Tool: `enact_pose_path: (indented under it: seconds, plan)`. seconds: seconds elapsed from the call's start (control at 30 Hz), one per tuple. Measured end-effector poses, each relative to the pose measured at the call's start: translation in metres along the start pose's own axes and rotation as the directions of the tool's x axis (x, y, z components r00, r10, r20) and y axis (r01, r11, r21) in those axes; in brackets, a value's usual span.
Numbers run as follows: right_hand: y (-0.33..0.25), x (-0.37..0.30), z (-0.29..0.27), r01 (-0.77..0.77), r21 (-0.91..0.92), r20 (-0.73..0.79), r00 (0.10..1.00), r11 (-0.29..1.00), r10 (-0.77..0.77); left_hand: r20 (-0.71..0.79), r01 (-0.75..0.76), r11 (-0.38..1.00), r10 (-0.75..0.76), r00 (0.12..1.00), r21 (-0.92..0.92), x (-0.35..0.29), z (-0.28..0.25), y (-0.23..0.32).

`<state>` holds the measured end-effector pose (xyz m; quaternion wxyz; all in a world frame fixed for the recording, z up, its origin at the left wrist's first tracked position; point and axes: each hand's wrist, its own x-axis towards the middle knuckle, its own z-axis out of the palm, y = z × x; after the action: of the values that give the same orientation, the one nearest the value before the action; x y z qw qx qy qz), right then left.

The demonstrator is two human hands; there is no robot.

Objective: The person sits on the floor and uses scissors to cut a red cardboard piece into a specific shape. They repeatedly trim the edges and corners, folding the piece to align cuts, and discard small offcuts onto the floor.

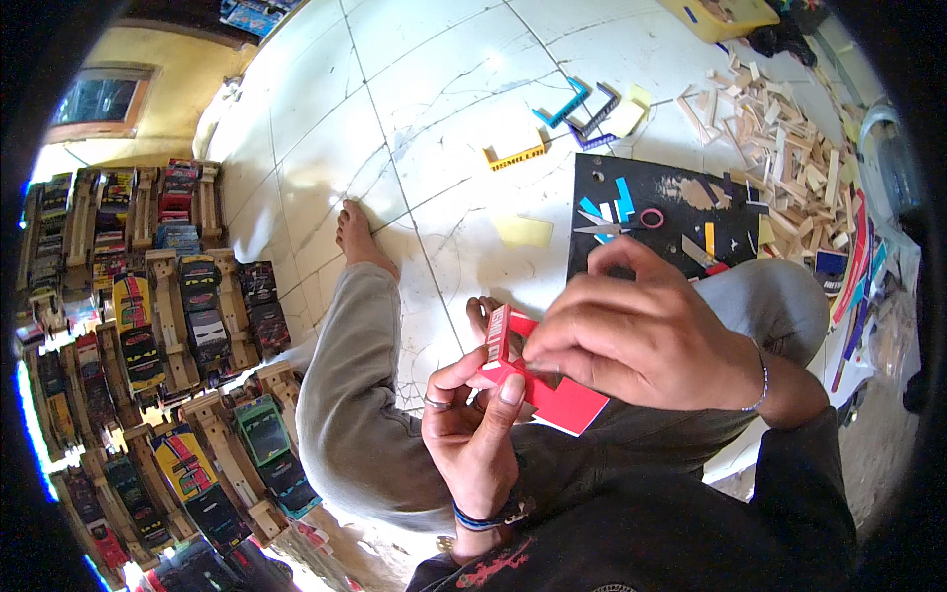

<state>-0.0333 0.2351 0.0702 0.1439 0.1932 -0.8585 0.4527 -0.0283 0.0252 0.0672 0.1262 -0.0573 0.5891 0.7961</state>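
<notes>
White tiled floor (424, 59), black board (617, 176) at one o'clock from red folded card (572, 406). Left hand (472, 439): thumb and fingers pinching card, at palm's two o'clock. Right hand (656, 340): fingers curled, card at its eight o'clock; whether gripping, cannot tell.

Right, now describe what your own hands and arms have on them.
The left hand wears a silvery ring, with dark and blue bands at its wrist. The right hand has a silvery bracelet and a black sleeve.
</notes>
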Motion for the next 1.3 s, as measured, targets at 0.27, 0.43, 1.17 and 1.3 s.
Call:
enact_pose_path:
  seconds: [0.27, 0.43, 1.17, 1.3]
  plan:
    - [-0.002, -0.001, 0.005, 0.010, 0.084, -0.010, 1.000, 0.996, -0.009, -0.019, -0.074, 0.997, 0.074, 0.997, 0.017, 0.000, 0.001, -0.001]
    - [-0.006, -0.003, 0.011, -0.092, 0.155, -0.008, 0.995, 0.984, 0.095, 0.015, -0.155, 0.988, 0.155, 0.988, 0.013, -0.002, -0.001, -0.005]
    - [-0.011, -0.008, 0.028, -0.217, 0.411, 0.006, 0.972, 0.885, 0.236, -0.038, -0.457, 0.885, 0.462, 0.886, 0.090, 0.000, -0.004, -0.022]
    - [-0.010, -0.008, 0.030, -0.212, 0.387, -0.015, 0.972, 0.897, 0.236, 0.034, -0.470, 0.876, 0.469, 0.882, 0.106, -0.001, -0.004, -0.019]
